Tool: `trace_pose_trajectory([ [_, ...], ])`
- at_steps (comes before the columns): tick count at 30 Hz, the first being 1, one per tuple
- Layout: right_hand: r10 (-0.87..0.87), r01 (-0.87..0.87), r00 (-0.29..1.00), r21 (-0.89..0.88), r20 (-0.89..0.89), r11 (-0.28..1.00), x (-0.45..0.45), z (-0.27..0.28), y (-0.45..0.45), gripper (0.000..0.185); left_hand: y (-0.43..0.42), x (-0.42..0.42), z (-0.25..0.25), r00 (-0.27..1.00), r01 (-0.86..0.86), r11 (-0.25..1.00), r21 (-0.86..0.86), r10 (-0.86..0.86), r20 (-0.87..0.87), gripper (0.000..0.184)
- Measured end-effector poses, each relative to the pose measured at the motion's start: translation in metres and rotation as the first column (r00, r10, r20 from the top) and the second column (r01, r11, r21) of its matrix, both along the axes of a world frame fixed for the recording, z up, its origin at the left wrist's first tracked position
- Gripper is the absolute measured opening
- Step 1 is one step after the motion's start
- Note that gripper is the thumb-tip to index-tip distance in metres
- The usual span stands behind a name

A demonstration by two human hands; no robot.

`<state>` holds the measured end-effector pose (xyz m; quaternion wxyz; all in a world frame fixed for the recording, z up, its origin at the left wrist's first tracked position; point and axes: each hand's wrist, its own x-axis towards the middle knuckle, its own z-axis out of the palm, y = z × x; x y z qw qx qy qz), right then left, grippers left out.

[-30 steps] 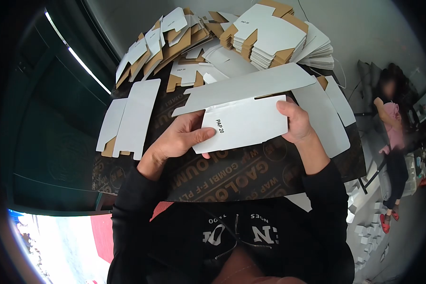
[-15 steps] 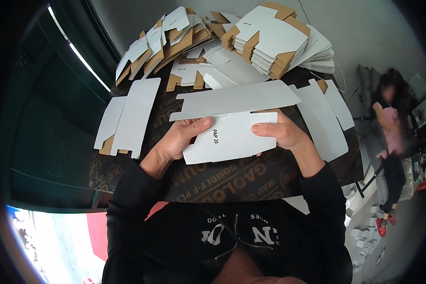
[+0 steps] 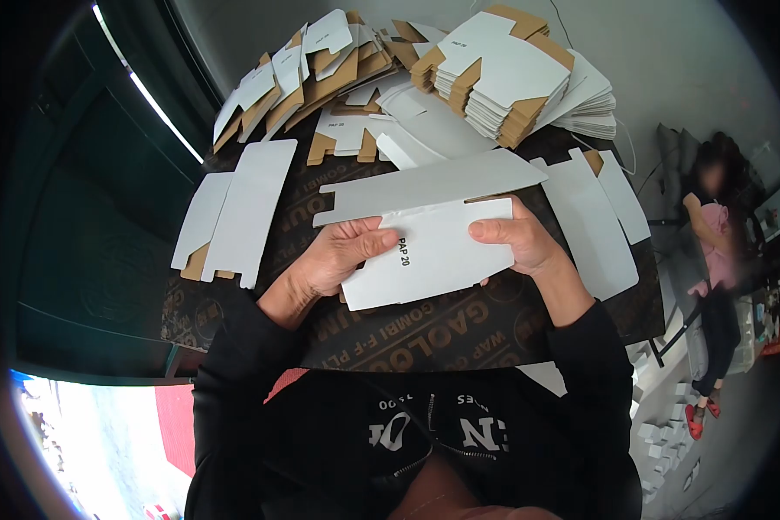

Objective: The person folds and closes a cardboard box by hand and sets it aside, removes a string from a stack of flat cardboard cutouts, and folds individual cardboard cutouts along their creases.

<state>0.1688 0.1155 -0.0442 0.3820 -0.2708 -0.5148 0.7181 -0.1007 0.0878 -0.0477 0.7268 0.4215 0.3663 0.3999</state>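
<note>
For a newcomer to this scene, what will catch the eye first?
Probably the white carton marked PAP 20, held by the left hand and right hand over the dark table. Next may come the stack of flat cartons at the table's far right, then the red shoes of a person at lower right.

A white cardboard carton (image 3: 451,243) spans the gap between the left hand (image 3: 347,256) and right hand (image 3: 524,241), its panel facing up, black "PAP 20" just beside the left thumb. A long flap (image 3: 438,186) extends beyond both hands.
</note>
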Motion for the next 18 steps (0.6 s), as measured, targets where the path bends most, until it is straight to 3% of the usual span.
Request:
trace_pose_trajectory([
  [3, -0.013, 0.013, 1.000, -0.005, -0.006, 1.000, -0.001, 0.001, -0.001, 0.060, -0.001, 0.000, 0.000, 1.000, -0.013, 1.000, 0.000, 0.013, 0.023, 0.040],
  [8, -0.020, 0.024, 0.999, 0.104, -0.037, 0.994, -0.005, 0.008, -0.007, 0.045, 0.002, -0.003, 0.007, 0.999, -0.030, 0.999, -0.028, 0.031, 0.018, 0.040],
  [13, -0.004, 0.010, 0.998, 0.103, -0.056, 0.995, -0.008, 0.011, -0.011, 0.041, 0.009, -0.017, 0.000, 0.997, 0.078, 0.996, 0.033, -0.079, 0.023, 0.041],
  [18, -0.045, 0.054, 0.995, 0.098, -0.088, 0.994, -0.009, 0.005, -0.009, 0.039, 0.017, -0.022, 0.004, 0.967, 0.161, 0.978, 0.136, -0.184, 0.179, 0.043],
])
